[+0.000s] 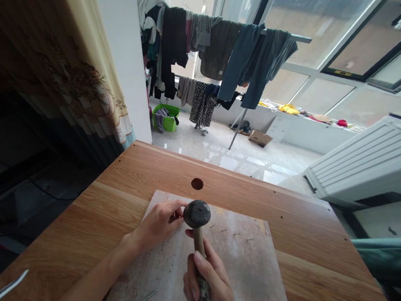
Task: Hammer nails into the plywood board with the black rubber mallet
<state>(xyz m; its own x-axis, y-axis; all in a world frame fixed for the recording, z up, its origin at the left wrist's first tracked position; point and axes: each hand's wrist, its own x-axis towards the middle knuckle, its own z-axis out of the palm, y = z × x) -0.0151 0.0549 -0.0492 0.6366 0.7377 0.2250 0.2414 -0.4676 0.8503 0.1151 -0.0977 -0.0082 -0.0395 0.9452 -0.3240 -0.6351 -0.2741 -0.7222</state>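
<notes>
My right hand (212, 278) is wrapped round the handle of a hammer (197, 214) with a dark round head, raised over a worn wooden board (249, 276). Just left of the hammer head, my left hand (159, 222) is closed, thumb and fingers pinched near the board's far part. What the fingertips hold, if anything, is hidden by the hand and the hammer head. To the right of the hammer, several nails (235, 234) stand in the board in a row. A loose nail (148, 296) lies on the board near its front left.
The board lies on a wooden table (315, 277) with a round hole (197, 184) near its far edge. Beyond stand a clothes rack (236, 130) and a green basket (169, 124). A curtain (104, 86) hangs at left; a white ribbed unit (371, 156) stands right.
</notes>
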